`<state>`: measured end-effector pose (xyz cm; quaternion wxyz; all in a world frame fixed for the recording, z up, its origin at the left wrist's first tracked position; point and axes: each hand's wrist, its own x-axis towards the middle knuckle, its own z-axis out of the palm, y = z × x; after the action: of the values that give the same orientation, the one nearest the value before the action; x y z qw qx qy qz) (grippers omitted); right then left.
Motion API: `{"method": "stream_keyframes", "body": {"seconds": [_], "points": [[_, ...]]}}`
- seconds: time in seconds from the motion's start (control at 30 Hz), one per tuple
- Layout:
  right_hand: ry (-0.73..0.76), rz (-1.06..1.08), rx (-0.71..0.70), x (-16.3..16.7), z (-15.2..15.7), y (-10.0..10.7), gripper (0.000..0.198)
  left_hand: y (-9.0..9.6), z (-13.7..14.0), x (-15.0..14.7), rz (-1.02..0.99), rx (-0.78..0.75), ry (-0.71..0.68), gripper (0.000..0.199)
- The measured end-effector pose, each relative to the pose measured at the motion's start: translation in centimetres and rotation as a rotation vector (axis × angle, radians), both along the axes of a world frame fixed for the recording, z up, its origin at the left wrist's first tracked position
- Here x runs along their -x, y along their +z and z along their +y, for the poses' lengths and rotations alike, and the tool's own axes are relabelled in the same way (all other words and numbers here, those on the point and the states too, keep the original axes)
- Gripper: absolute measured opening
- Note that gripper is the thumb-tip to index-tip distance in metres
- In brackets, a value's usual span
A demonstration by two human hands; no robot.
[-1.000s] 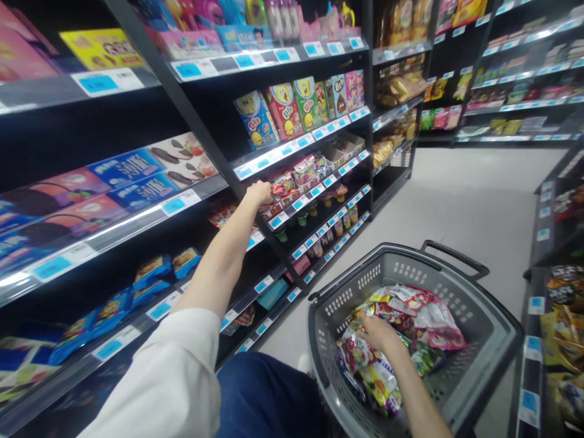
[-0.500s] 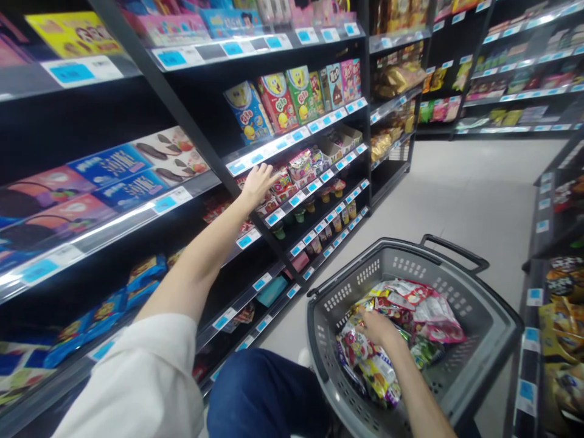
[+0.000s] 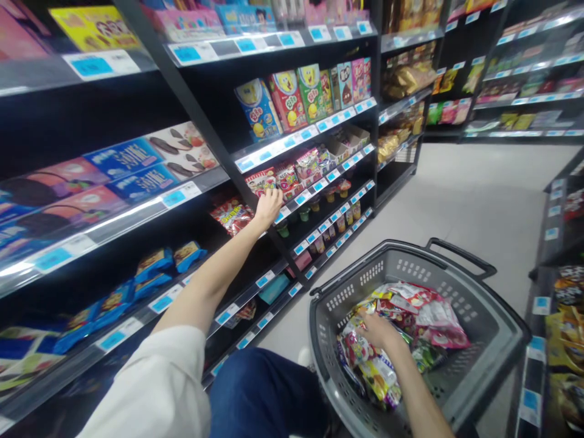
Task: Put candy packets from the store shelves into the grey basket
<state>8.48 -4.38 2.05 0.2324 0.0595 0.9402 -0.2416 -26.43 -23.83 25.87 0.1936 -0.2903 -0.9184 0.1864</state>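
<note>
My left hand (image 3: 270,205) is at the front edge of a middle shelf, its fingers curled onto the lower part of a red candy packet (image 3: 261,180). Beside that one stands another red candy packet (image 3: 287,176). Low on the right, my right hand (image 3: 379,331) is inside a grey shopping basket (image 3: 490,316). Its fingers are closed on a colourful candy packet (image 3: 358,348) in the pile, and the fingertips are partly hidden. Pink and red packets (image 3: 440,319) lie past this hand, with a yellow packet (image 3: 379,378) on the near side.
Candy boxes (image 3: 288,100) line the shelf above my left hand. Long blue biscuit boxes (image 3: 132,164) and blue snack packs (image 3: 114,304) are on shelves at the left. A dark upright post (image 3: 201,109) divides the shelving. Pale aisle floor (image 3: 469,194) lies beyond the basket; another shelf (image 3: 541,340) borders the right.
My left hand has dropped from above the packets to the shelf's front edge, its fingers now curled, uncovering the red packet. My right hand stays in the basket. The view has shifted slightly.
</note>
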Motion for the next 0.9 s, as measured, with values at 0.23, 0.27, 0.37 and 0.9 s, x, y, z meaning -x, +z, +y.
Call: {"method": "stream_keyframes", "body": {"seconds": [0.23,0.27,0.37,0.9], "points": [[-0.015,-0.012,0.001,-0.1,-0.1,0.9,0.047,-0.1,0.2,1.0,0.043,0.047,0.019,0.047],[-0.018,-0.015,0.007,-0.1,-0.1,1.0,0.047,0.0,0.0,1.2,0.037,0.06,0.01,0.046],[-0.023,-0.037,0.013,-0.2,-0.1,1.1,0.048,0.4,-0.3,1.7,0.006,0.081,0.001,0.042],[-0.003,-0.019,0.028,-0.2,-0.2,0.6,0.046,2.8,-0.3,-0.4,0.202,-0.1,0.013,0.051]]}}
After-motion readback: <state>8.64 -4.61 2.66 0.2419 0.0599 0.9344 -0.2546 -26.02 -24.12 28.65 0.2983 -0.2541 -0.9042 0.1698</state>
